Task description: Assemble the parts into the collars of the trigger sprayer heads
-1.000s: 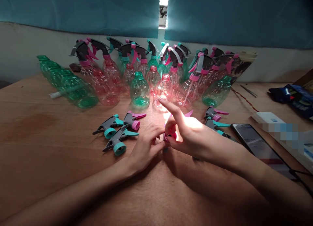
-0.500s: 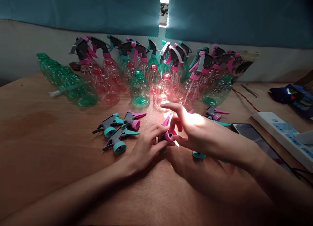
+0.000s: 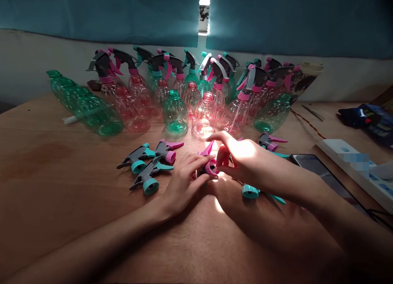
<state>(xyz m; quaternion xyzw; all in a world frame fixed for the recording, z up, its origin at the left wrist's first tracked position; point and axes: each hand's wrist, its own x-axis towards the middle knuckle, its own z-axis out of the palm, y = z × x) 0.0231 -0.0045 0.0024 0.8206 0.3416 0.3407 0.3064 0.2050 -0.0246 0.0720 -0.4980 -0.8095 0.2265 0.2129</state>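
Observation:
My left hand [image 3: 186, 178] grips a spray head with a pink collar [image 3: 211, 167], its collar opening facing me. Close by on the right, my right hand [image 3: 239, 155] has thumb and index finger pinched together at the collar's edge; anything between those fingertips is too small to make out. Left of my hands lie spray heads with teal collars [image 3: 150, 186] and one with a pink collar [image 3: 170, 156]. Partly under my right forearm is another teal-collared head [image 3: 250, 191]. An uncapped green bottle [image 3: 175, 114] and an uncapped pink bottle [image 3: 205, 112] stand behind.
Bottles with spray heads [image 3: 217, 81] stand in rows at the back. Green bottles [image 3: 101, 120] lean at the left. To the right are a phone [image 3: 319, 173], a white power strip [image 3: 340, 151], tweezers [image 3: 313, 112] and a dark blue packet [image 3: 368, 120].
My right hand's thumb and index finger have closed beside the collar. The held spray head has shifted slightly left and up. More of the teal-collared head under my right forearm shows.

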